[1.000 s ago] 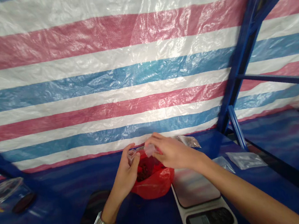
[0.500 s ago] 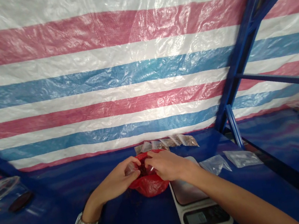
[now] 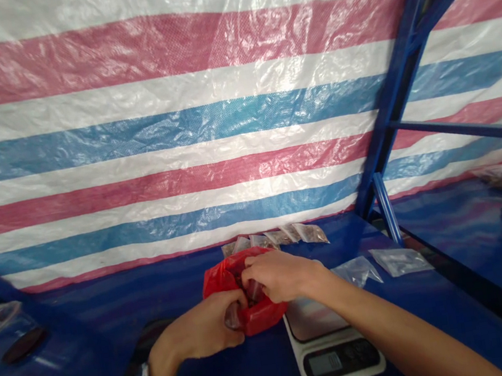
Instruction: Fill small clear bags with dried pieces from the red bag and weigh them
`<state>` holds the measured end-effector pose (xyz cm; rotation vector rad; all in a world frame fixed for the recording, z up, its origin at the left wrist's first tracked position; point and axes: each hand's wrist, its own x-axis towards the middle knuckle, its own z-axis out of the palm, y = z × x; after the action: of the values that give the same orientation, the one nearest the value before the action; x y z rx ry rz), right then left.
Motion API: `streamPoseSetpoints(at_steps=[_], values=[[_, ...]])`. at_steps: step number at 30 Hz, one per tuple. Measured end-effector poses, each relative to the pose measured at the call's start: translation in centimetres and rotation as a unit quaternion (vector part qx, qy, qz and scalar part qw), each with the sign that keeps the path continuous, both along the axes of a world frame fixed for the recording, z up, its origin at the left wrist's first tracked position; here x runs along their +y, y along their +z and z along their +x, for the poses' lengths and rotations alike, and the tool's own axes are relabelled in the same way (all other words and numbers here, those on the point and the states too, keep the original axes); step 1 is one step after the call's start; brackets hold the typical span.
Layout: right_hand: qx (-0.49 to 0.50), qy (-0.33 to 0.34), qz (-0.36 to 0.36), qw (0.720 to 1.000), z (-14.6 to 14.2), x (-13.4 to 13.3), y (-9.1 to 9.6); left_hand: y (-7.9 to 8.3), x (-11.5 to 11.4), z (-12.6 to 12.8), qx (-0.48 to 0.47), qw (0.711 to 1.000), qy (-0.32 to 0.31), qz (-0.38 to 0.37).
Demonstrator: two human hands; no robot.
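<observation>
A red plastic bag (image 3: 262, 319) stands open on the blue table, with dark loose bits inside. My left hand (image 3: 208, 328) is at its near left rim, fingers curled round a small clear plastic bag (image 3: 233, 317). My right hand (image 3: 279, 276) reaches over the bag's right side, its fingers closed together down in the opening. Something translucent shows under those fingertips, but what they grip is hidden. Just right of the red bag sits a white digital scale (image 3: 343, 375), partly under my right forearm; its display is lit.
Several small filled clear bags (image 3: 311, 233) lie in a row at the back by the striped sheet (image 3: 222, 117). Flat clear bags (image 3: 401, 260) lie right of the scale. A clear container (image 3: 0, 329) is at far left. A blue metal frame (image 3: 379, 151) rises at right.
My left hand has moved down toward me, with the small clear bag now at the red bag's near left rim. The right hand stays in the opening. The view has shifted slightly.
</observation>
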<state>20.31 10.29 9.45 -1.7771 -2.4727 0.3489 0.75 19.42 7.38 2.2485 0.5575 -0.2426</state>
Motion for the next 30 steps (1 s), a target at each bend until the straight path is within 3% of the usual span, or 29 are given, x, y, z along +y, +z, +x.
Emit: streamPoseSetpoints(at_steps=[4, 8, 12, 18, 24, 30], values=[[-0.019, -0.035, -0.052, 0.998, -0.2, -0.3, 0.8, -0.9, -0.6, 0.9, -0.032, 0.996, 0.008, 0.084], [-0.023, -0.065, -0.099, 0.993, -0.4, -0.4, 1.0, -1.1, -0.5, 1.0, -0.031, 0.996, 0.006, 0.088], [-0.020, -0.069, -0.045, 0.996, -0.4, -0.1, 0.4, -1.2, -0.2, 0.6, -0.019, 0.997, 0.008, 0.068], [0.004, -0.020, -0.011, 1.000, -0.1, 0.5, -0.4, -1.6, 0.3, 0.8, -0.074, 0.990, 0.020, 0.118], [0.006, -0.046, -0.057, 0.997, 0.1, 0.6, 0.6, -1.6, 1.1, 1.1, -0.152, 0.985, 0.039, 0.069], [0.026, -0.052, -0.049, 0.997, 0.4, 0.8, 0.0, -0.1, 1.2, 0.5, -0.134, 0.990, 0.034, -0.020]])
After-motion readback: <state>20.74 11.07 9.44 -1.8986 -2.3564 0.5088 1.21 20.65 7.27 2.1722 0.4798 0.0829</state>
